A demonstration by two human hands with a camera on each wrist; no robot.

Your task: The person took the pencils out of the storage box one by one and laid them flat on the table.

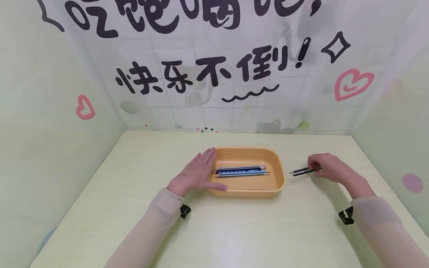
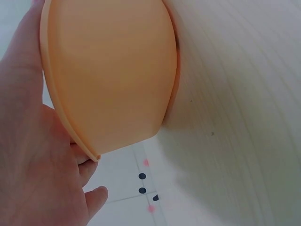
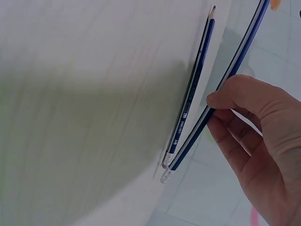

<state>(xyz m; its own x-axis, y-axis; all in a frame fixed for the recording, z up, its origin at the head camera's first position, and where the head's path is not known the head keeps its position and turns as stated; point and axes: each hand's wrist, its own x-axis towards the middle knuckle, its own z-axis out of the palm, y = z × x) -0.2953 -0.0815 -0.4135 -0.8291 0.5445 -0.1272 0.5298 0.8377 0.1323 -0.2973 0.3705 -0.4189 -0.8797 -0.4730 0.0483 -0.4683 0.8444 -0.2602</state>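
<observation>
An orange plastic tray (image 1: 248, 194) with rounded corners stands on the table. Along its left end rests my left hand (image 1: 196, 175), fingers straight on the rim and thumb reaching over the front left corner. Several pencils (image 1: 242, 174), blue and dark striped, lie side by side in the tray. To the tray's right, my right hand (image 1: 330, 168) pinches a blue and silver striped pencil (image 3: 190, 140) between thumb and fingers. In the right wrist view a dark blue pencil (image 3: 192, 96) lies on the table close beside it, the white ends of both almost together.
The pale wooden table (image 1: 234, 230) is bounded by a back wall (image 1: 187, 117) with large black lettering and by side walls (image 1: 395, 149). Black wrist bands (image 1: 346, 216) show under both sleeves.
</observation>
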